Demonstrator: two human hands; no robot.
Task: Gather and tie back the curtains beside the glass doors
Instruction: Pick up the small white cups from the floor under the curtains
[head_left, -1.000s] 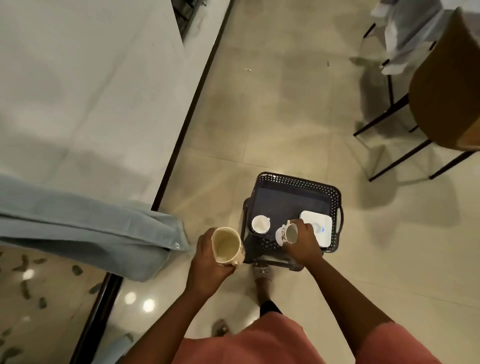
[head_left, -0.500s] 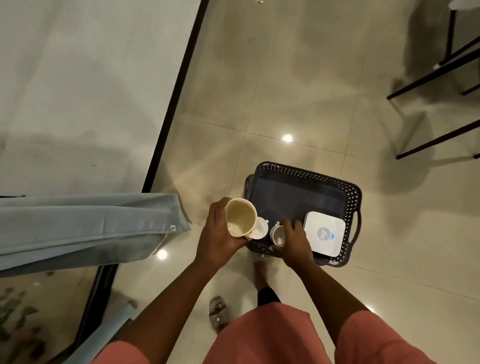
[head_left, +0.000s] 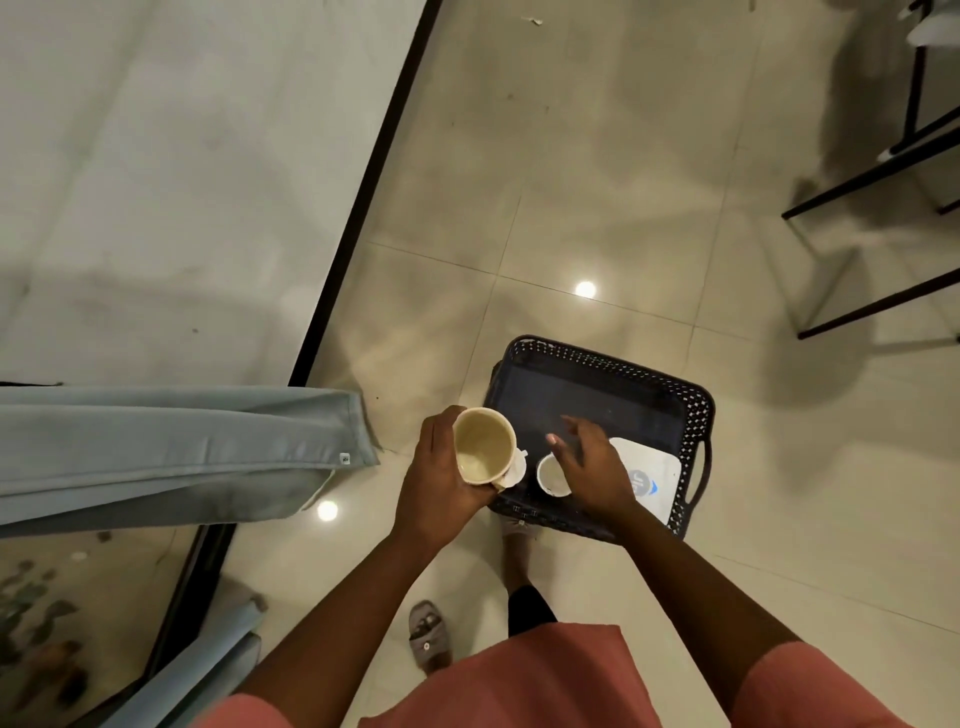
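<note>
Dim, warm indoor light from overhead. Round glare spots on the glossy floor (head_left: 597, 182) beyond and left of the dark basket (head_left: 696, 415). Soft broad shadows right of the basket under black chair legs (head_left: 872, 306). Slight motion blur, wide-angle bending toward edges.

A basket (head_left: 696, 410) stands on the floor (head_left: 597, 182) before me. In its near part a small cup (head_left: 551, 475) sits left of a flat box (head_left: 652, 475). My right hand (head_left: 592, 467) hovers over the cup; my left hand (head_left: 441, 473) holds a mug (head_left: 483, 452) at the basket's left edge. The curtain (head_left: 171, 447) lies to my left, by the door frame (head_left: 363, 192).
</note>
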